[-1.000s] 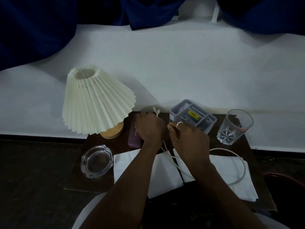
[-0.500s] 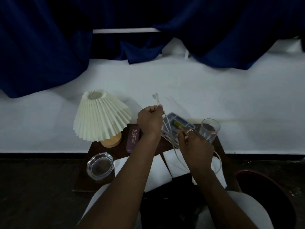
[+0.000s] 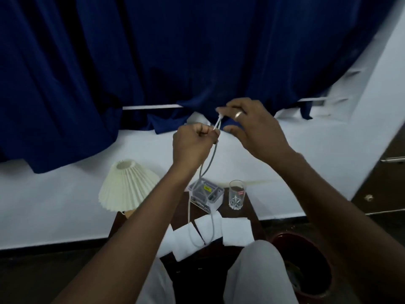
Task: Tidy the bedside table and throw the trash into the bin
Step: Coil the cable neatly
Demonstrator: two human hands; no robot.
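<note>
Item: thin white charging cable (image 3: 210, 159), doubled, both plug ends gathered at the top. Held raised, well above the table, presumably so the loop hangs free for coiling; the loop's lower end hangs low in front of the napkins, and whether it touches them cannot be told.

Left hand (image 3: 192, 143): curled into a fist, pinching the cable just below the plugs.

Right hand (image 3: 252, 126): fingers loosely spread, thumb and forefinger at a white plug tip, apparently aligning the ends.

Below the hands, on the small dark wooden table (image 3: 252, 207):
- grey plastic compartment organiser (image 3: 206, 191), directly under the left wrist;
- clear cut-glass tumbler (image 3: 237, 195), upright, just beside the organiser;
- folded white paper napkins (image 3: 236, 231), nearest the knees, likely the trash;
- cream pleated lamp shade (image 3: 128, 185), beyond the left forearm.

Dark red round bin (image 3: 306, 264): on the floor under the right forearm, within reach for discards.
</note>
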